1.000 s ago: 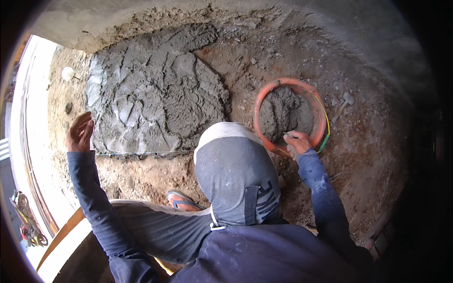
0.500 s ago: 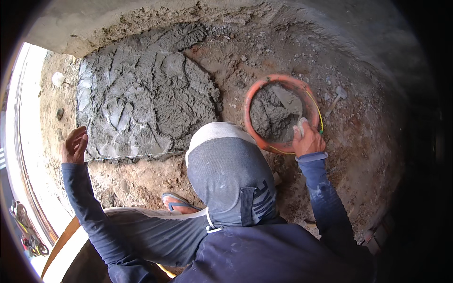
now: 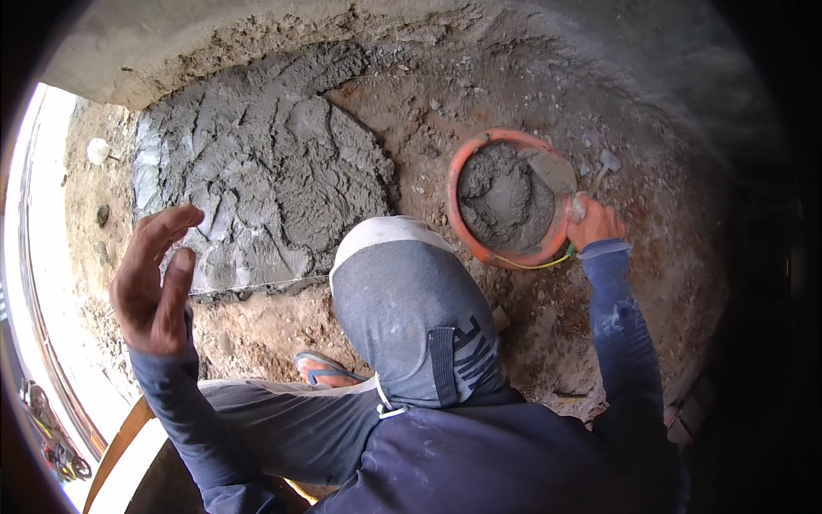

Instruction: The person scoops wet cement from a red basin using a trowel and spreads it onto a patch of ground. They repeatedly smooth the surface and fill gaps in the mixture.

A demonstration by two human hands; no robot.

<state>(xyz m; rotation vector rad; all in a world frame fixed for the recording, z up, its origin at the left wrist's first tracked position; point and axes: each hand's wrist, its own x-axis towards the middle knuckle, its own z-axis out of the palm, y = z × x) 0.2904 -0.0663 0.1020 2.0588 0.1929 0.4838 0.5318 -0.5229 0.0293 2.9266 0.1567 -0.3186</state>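
Since the frame half a second earlier, the left hand (image 3: 154,287) has risen toward the camera and now appears larger, with the fingers spread; the right hand (image 3: 593,224) has shifted along the rim of the round orange plastic pan (image 3: 467,236) to its right edge.

Landmark: the orange pan, which sits on the reddish-brown dirt ground (image 3: 531,325) and is part-filled with wet grey mortar (image 3: 505,197).

Right hand: clenched around the handle of a mortar-coated metal trowel (image 3: 555,171). The blade lies inside the pan against its upper right wall, resting on the mortar. The hand is touching or just outside the pan's right rim; contact cannot be confirmed.

Left hand: released, palm open, holding nothing. It is raised well to the left of the pan, in front of the lower left edge of the grey mortar patch (image 3: 257,180).

Mortar patch: a broad, rough-trowelled layer spread on the ground, left of the pan and apart from it. A thin taut string (image 3: 257,285) runs along its lower edge.

Below-left of the pan: the grey hooded head covering (image 3: 411,317) of the person, and farther left of that a foot in an orange-strapped sandal (image 3: 321,370). A yellow cord (image 3: 535,264) lies against the pan's lower right rim.
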